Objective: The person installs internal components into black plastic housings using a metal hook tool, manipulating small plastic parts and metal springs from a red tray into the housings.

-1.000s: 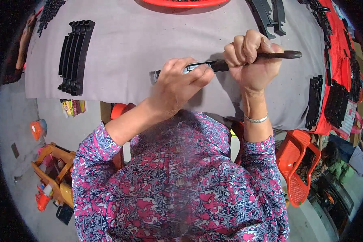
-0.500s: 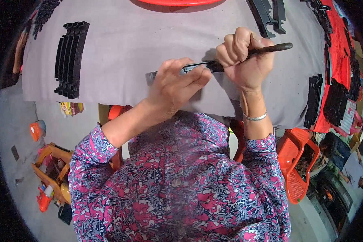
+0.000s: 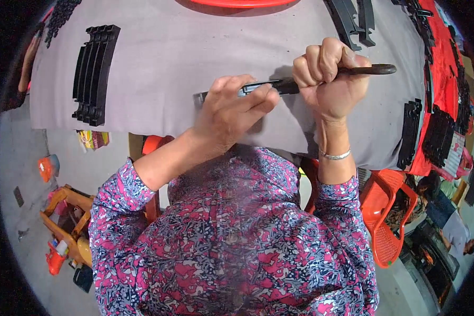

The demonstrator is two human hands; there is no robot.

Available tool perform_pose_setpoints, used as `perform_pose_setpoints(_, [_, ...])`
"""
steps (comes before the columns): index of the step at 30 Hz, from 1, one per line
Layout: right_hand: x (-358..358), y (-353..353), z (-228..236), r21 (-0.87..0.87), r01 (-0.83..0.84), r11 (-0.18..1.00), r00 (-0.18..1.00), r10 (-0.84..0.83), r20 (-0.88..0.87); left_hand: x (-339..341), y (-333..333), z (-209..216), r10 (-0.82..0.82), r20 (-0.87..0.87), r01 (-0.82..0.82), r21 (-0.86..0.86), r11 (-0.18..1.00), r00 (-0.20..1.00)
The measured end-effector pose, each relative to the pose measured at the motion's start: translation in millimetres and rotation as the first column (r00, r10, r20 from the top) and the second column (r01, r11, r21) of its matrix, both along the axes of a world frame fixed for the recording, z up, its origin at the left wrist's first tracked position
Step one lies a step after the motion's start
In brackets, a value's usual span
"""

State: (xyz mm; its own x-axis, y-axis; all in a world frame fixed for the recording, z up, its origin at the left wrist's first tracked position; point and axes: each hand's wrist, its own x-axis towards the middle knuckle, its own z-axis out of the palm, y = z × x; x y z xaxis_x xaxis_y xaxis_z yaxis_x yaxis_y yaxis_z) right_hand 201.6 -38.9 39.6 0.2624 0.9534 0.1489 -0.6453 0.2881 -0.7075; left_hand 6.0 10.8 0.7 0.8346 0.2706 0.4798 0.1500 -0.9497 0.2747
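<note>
My right hand is closed in a fist round a long dark-handled tool, whose rounded end sticks out to the right. The tool's other end points left to my left hand; its exact kind is hidden by my fingers. Between the thumb and fingers of my left hand is a narrow black strip-like piece, mostly covered, with one end showing past the hand. Where tool and piece meet, a pale shiny part shows by my left fingertips. Both hands are just over the grey cloth.
On the grey cloth-covered table lies a row of black ribbed plastic parts at left. More black parts lie at the far right, others near the right edge. A red basin is at the far edge. A red chair stands right.
My right hand has moved a little to the right, and the tool's handle end with it, now lying more level. My left hand has stayed nearly in place, still holding the black piece.
</note>
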Motion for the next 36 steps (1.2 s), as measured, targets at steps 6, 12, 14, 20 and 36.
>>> perform_pose_setpoints(6, [-1, 0, -2, 0.005, 0.031, 0.999, 1.000, -0.031, 0.002, 1, 1, -1, -0.027, -0.006, 0.027, -0.016, 1.000, 1.000])
perform_pose_setpoints(12, [-4, -1, -11, 0.013, 0.050, 0.999, 0.997, -0.049, -0.064, 1, 3, 1, -0.016, -0.038, 0.015, -0.017, 1.000, 0.999])
perform_pose_setpoints(14, [-6, -1, -14, 0.025, 0.068, 0.997, 0.991, -0.064, -0.115, 0, 3, -1, -0.035, -0.011, 0.034, -0.023, 0.999, 0.999])
perform_pose_setpoints(20, [-8, -5, -8, -0.010, 0.074, 0.997, 0.996, -0.074, -0.045, -3, 2, 0, -0.038, -0.026, 0.037, -0.053, 0.998, 0.999])
perform_pose_setpoints(36, [27, -17, 30, 0.002, 0.369, 0.930, 0.925, -0.367, 0.095, -4, 24, 20, -0.151, 0.032, 0.155, -0.232, 0.960, 0.988])
